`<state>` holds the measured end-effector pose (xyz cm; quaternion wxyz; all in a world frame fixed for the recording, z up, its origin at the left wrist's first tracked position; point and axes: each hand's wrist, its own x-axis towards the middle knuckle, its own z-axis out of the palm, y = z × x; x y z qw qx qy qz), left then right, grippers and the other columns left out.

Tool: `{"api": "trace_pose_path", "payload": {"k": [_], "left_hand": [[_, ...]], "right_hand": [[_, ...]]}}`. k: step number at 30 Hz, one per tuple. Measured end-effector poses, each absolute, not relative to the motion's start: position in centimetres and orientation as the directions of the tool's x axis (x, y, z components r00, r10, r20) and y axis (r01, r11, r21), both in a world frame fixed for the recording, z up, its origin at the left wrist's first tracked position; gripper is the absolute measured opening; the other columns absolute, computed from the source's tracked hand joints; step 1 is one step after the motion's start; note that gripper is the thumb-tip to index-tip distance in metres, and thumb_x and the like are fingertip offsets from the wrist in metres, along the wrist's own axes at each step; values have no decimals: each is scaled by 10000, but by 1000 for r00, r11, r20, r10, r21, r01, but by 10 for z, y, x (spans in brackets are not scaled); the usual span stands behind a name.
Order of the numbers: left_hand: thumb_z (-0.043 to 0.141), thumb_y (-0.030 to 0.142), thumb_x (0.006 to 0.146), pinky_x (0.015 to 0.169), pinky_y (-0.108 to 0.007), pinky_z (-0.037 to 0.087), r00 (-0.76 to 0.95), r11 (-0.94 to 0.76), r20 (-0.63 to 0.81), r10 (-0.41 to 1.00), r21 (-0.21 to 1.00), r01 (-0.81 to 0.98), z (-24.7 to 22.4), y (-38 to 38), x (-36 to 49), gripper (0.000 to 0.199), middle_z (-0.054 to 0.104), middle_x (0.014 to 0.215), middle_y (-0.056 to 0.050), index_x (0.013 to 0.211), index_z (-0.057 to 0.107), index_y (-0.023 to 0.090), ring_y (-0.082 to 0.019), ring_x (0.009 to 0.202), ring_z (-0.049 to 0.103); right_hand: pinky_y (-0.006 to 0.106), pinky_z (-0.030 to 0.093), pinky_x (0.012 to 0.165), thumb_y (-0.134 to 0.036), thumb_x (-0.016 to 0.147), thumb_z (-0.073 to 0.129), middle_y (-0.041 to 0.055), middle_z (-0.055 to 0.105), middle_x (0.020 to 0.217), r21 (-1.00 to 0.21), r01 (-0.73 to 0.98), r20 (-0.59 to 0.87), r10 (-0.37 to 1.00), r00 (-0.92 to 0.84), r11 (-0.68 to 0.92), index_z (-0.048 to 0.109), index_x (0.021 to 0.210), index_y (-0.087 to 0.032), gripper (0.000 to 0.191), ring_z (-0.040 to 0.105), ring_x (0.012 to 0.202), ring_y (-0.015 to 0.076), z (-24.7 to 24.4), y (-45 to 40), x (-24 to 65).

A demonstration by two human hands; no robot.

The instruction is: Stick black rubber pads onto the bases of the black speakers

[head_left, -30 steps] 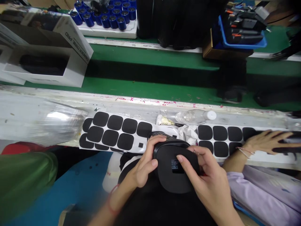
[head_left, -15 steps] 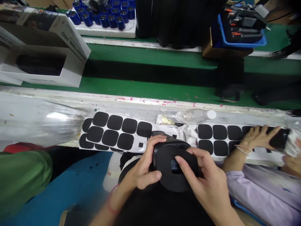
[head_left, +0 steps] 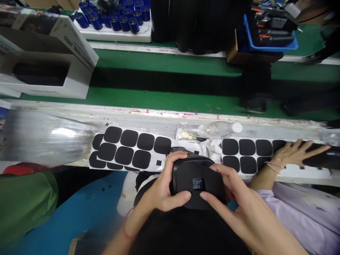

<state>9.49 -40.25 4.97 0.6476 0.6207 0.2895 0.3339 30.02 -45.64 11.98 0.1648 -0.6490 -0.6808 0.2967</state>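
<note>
The grip of the left hand (head_left: 170, 186) is closed around the left side of a black device (head_left: 183, 179), fingers over its far edge and thumb pressed to its flat end; the right hand (head_left: 232, 191) pinches the opposite side, its thumb on that end just below a small printed label (head_left: 198, 184). The device is held at the near edge of the worktop (head_left: 148, 122). From the left, a green garment (head_left: 29, 209) shows on someone nearby, below an open white box (head_left: 77, 78) and clear plastic (head_left: 61, 141). Next come blue cylinders (head_left: 124, 23) on a white tray (head_left: 114, 35) and, nearer, a white sheet (head_left: 153, 161) bearing black rounded squares. Beyond the hands, a clear bottle (head_left: 216, 129) lies on its side, cap to the right. Further right, a second sheet (head_left: 239, 156) lies below a full blue basket (head_left: 276, 47), and a co-worker's hand (head_left: 289, 154) spreads across its far part, fingers reaching onto a black object (head_left: 316, 157).
</note>
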Motion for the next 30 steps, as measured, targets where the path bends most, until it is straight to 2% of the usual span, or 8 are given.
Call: {"api": "trace_pose_path", "payload": {"k": [6, 11, 13, 16, 18, 22, 25, 30], "left_hand": [[680, 367, 800, 1161, -493, 261, 627, 6, 17, 779, 999, -33, 50, -400, 95, 726, 336, 1462, -111, 1419, 308, 292, -343, 1401, 307], [676, 366, 798, 1134, -472, 300, 583, 90, 2, 812, 987, -130, 50, -401, 94, 694, 357, 1450, -104, 1402, 343, 294, -334, 1369, 355], [677, 361, 794, 1132, -474, 299, 575, 104, -6, 818, 985, -137, 52, -402, 95, 687, 368, 1442, -108, 1395, 354, 282, -337, 1361, 366], [677, 351, 797, 1138, -451, 291, 570, 115, -31, 821, 987, -112, 58, -404, 99, 654, 390, 1432, -94, 1375, 378, 283, -327, 1373, 356], [670, 354, 813, 1145, -420, 288, 556, 166, -86, 827, 982, -95, 65, -404, 102, 617, 398, 1435, -67, 1361, 393, 301, -305, 1387, 345], [597, 386, 904, 1120, -365, 318, 438, 273, -247, 864, 962, 5, 77, -405, 110, 364, 491, 1352, -17, 1247, 493, 325, -251, 1356, 392], [483, 445, 970, 1077, -355, 358, 310, 309, -314, 897, 949, 68, 80, -407, 116, 215, 562, 1262, -9, 1119, 562, 312, -231, 1300, 452], [426, 460, 991, 1060, -367, 368, 263, 310, -310, 914, 950, 42, 81, -409, 122, 235, 586, 1237, -7, 1098, 574, 311, -231, 1283, 474]], "right_hand": [[236, 565, 454, -485, 1012, 330, 93, 724, 979, -406, 907, -47, 989, -143, 112, 421, 1305, -209, 412, 740, 650, 200, 131, -462, 297], [346, 427, 296, -694, 929, 277, 107, 648, 768, -145, 988, 36, 998, 51, -45, 202, 1562, -206, 803, 618, 415, 266, 137, -457, 329], [437, 560, 496, -723, 894, 363, 188, 672, 979, -246, 962, 72, 988, 136, -114, 141, 1576, -231, 870, 714, 737, 363, 131, -453, 334], [537, 524, 976, -690, 845, 548, 187, 414, 1511, -659, 744, -85, 994, 69, -109, 70, 1576, -272, 968, 483, 1330, 378, 113, -443, 317], [539, 431, 1098, -635, 847, 602, 138, 414, 1532, -813, 535, -245, 969, 43, -229, 224, 1544, -265, 875, 447, 1373, 327, 101, -435, 297], [494, 391, 1141, -558, 925, 535, 69, 643, 1323, -893, 198, -396, 914, 84, -405, 611, 1263, -269, 451, 560, 1274, 259, 91, -424, 279], [450, 317, 1196, -520, 960, 502, 27, 581, 1409, -915, 48, -401, 916, -11, -401, 606, 1290, -305, 407, 478, 1357, 213, 90, -427, 294], [393, 153, 1247, -388, 980, 531, -95, 251, 1615, -887, -107, -394, 858, -330, -449, 337, 1472, -452, 533, 201, 1495, 135, 80, -444, 323]]}}
